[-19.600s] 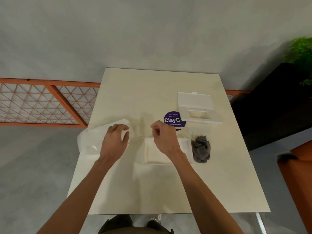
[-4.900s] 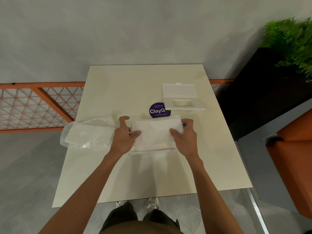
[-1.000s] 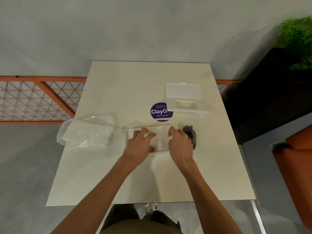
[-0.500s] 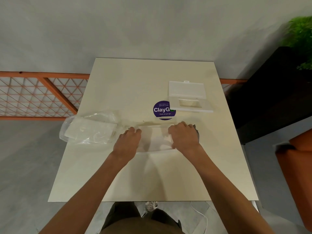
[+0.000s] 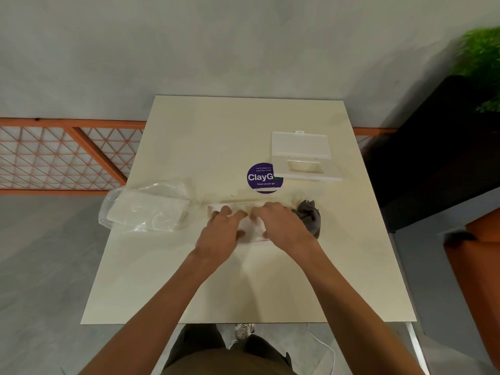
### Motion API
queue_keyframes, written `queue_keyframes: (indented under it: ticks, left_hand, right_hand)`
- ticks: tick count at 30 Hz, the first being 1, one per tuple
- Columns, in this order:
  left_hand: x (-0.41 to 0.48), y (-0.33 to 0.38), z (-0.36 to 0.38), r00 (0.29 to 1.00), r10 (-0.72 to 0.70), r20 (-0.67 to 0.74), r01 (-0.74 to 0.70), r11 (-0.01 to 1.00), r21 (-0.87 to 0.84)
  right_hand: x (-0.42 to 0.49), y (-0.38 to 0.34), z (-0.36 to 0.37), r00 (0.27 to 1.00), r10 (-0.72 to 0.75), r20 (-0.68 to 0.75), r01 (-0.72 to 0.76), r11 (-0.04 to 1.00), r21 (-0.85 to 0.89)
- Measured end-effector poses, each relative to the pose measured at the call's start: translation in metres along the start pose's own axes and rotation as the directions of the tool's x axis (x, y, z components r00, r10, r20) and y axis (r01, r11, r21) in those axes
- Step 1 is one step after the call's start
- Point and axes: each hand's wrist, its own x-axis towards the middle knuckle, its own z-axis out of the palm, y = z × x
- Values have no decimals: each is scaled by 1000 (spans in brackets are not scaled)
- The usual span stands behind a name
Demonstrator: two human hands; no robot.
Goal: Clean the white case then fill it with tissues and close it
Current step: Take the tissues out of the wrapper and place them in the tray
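Both hands have slid inward from the case's ends. On the tabletop (image 5: 243, 288), centre frame, the white case (image 5: 257, 240) lies under your left hand (image 5: 221, 231), spread flat, and your right hand (image 5: 281, 226), pressing down on the tissues (image 5: 248, 225). Press evenly and tuck the corners below the rim, so the lid (image 5: 301, 147), upper right, can seat.

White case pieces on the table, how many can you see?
2. The tray lies nearer the person, under the left hand and right hand. The lid, its flap open, lies farther back on the right, beside the purple sticker. None seems hidden.
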Motion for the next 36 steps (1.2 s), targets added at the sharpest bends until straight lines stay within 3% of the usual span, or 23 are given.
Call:
queue_keyframes:
  ticks: [3,10,15,18,20,23,26,30,36]
  left_hand:
    - [2,4,3,1000,-20,-18,20,1000,6]
    - [1,10,9,998,-52,-24,54,995,88]
    - [-6,-1,-2,1000,-29,-10,28,998,-53]
    - [-17,-24,-20,976,-54,-209,8,976,-219]
    - [-21,-46,-32,930,-106,-352,27,974,-223]
    - [-19,-82,-47,891,-145,-431,80,983,-165]
    - [-12,-119,-52,898,-181,-400,153,983,-100]
    - [-3,-153,-48,930,-277,-240,280,960,-24]
    - [6,-177,-48,969,-230,-91,230,973,-19]
  right_hand:
    - [2,-1,-1,1000,6,31,-9,995,99]
    - [7,-11,2,998,46,42,-47,999,19]
    - [5,-10,6,997,64,38,-66,996,54]
    - [7,-21,8,995,102,-6,-101,987,125]
    - [14,-42,7,982,134,-130,-102,967,233]
    - [30,-83,10,961,145,-234,-38,911,411]
    - [52,-121,22,967,139,-213,-16,868,497]
    - [75,-164,42,988,120,-94,-62,882,468]
    - [90,-194,68,981,183,-59,-157,941,300]
